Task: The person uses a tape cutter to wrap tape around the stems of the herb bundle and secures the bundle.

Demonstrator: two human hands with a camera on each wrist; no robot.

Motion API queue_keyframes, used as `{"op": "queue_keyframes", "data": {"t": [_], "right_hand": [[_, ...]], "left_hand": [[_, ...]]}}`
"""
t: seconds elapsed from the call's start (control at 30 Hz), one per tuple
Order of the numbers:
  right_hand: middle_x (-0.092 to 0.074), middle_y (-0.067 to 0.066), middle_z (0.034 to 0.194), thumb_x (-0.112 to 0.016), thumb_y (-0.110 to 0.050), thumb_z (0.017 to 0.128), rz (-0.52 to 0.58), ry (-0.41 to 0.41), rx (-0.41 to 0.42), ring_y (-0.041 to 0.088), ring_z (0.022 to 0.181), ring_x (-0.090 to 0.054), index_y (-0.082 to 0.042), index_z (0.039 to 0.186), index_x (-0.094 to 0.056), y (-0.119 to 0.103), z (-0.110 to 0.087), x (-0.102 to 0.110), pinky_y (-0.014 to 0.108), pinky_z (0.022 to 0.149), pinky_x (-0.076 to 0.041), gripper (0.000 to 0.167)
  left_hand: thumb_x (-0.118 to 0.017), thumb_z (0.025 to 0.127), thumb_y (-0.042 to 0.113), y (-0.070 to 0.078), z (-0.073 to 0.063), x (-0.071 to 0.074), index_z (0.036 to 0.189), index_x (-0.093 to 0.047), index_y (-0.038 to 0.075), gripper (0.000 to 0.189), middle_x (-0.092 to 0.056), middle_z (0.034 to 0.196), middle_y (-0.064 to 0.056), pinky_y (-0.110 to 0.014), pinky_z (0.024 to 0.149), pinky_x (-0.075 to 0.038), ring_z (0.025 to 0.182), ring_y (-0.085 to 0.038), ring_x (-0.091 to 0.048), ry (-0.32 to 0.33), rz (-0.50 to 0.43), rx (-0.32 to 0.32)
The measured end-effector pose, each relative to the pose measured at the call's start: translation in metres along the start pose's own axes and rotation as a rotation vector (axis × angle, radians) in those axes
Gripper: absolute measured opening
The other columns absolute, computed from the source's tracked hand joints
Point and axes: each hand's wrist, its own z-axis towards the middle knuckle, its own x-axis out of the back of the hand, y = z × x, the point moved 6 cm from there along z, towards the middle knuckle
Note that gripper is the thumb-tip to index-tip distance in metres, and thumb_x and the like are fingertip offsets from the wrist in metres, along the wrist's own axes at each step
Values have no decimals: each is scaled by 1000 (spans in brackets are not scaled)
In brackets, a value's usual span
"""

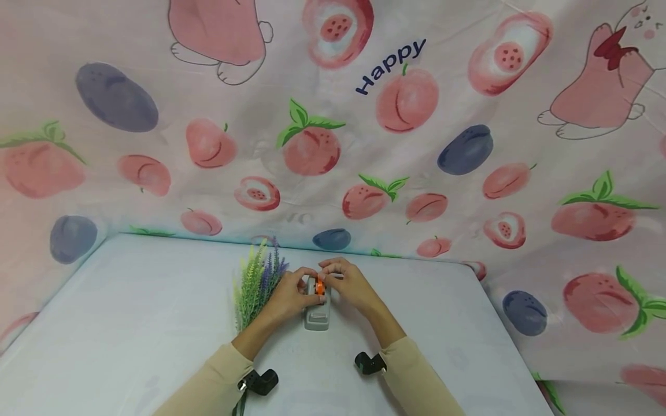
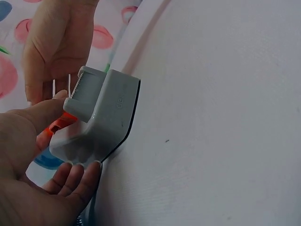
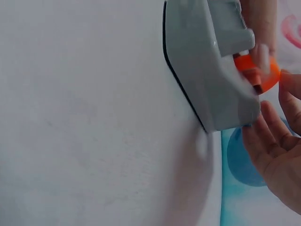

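A grey tape dispenser (image 1: 317, 318) with a serrated cutting edge stands on the white table, an orange tape core (image 1: 319, 285) seated in its top. My left hand (image 1: 292, 293) grips the dispenser from the left, thumb across its top beside the core and fingers at the far end. From the right, my right hand (image 1: 350, 282) pinches at the orange core; in the right wrist view its thumb meets the core (image 3: 271, 80), with the other fingers by the dispenser's rear end (image 3: 235, 110). Fingers partly hide the core.
Artificial lavender stems (image 1: 252, 289) with green, yellow and purple heads lie left of the dispenser, partly under the left forearm. A fruit-printed cloth (image 1: 234, 104) hangs behind the white table (image 1: 156, 312). Black cameras (image 1: 260, 382) are strapped to both wrists.
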Motion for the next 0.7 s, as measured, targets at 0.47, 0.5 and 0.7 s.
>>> {"op": "queue_keyframes", "data": {"t": [0.47, 0.5, 0.7], "right_hand": [[-59, 6, 137, -70, -20, 98, 16, -73, 39, 24, 133, -50, -6, 92, -73, -17, -21, 2, 51, 109, -45, 16], [-59, 6, 137, -70, -21, 98, 20, -85, 41, 24, 134, -50, -6, 93, -73, -18, -23, 2, 52, 109, -44, 15], [-57, 7, 139, -72, -23, 96, 33, -131, 72, 26, 134, -49, -9, 92, -72, -20, -35, 2, 53, 111, -42, 15]], "left_hand": [[-86, 84, 32, -2, 0, 1, 120, -65, 20, 43, -49, 108, -15, -36, 70, -38, 91, -23, -45, -32, 13, 39], [-85, 84, 32, -2, 0, 1, 120, -65, 19, 43, -50, 108, -15, -36, 71, -38, 91, -23, -46, -32, 17, 35], [-84, 86, 36, -1, -1, 1, 122, -66, 19, 44, -53, 108, -14, -35, 70, -41, 91, -22, -49, -10, 27, 26]]}}
